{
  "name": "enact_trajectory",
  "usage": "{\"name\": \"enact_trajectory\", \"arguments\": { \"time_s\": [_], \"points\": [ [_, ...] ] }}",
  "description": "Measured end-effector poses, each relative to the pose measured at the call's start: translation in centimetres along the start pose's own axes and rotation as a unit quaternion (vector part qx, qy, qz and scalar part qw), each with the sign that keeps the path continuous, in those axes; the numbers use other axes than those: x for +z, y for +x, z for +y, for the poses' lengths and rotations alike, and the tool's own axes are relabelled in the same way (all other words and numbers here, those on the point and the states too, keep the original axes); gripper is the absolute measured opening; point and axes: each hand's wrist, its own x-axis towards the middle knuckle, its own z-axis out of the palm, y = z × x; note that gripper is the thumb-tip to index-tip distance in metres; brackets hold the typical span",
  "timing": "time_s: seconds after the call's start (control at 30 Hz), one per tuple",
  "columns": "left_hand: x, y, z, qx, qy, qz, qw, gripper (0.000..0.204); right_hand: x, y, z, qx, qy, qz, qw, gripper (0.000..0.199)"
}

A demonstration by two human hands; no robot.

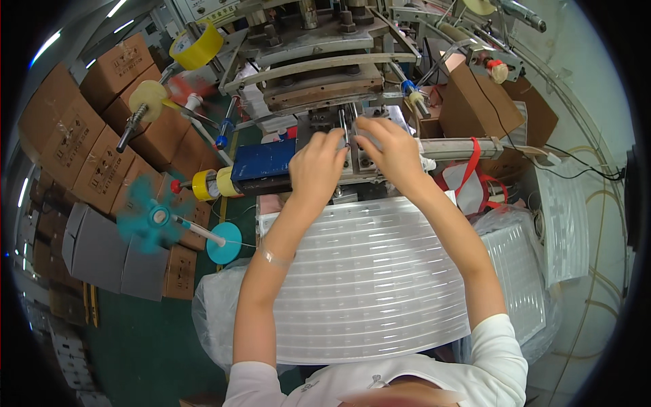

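Our left hand (317,166) and right hand (392,152) sit side by side, their fingers (337,139) meeting at the thin metal rods (347,129) of the press machine (319,64), which rises just beyond them. Below the fingers, toward us, the stack of ribbed plastic sheets (369,278) lies under our forearms. Left of the fingers a cylinder (261,171) juts sideways, with tape spools (196,44) and cardboard boxes (102,156) farther left. Right of the fingers lie more bagged sheets (519,264).

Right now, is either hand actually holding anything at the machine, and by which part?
Cannot be told. Both the left hand and right hand have fingertips at the thin metal pins of the machine fixture; any grip is hidden.
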Motion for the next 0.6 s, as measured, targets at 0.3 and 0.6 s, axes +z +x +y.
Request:
{"name": "enact_trajectory", "arguments": {
  "time_s": [0.3,0.6],
  "points": [
    [0.5,-7.4,2.6,0.059,-0.184,-0.049,0.980,0.031,2.6,1.1,1.7,0.012,-0.069,-0.008,0.998,0.025],
    [10.0,-6.6,6.4,0.138,-0.012,-0.164,0.977,0.021,-7.1,-7.1,4.9,0.135,-0.079,-0.224,0.962,0.016]
  ]
}}
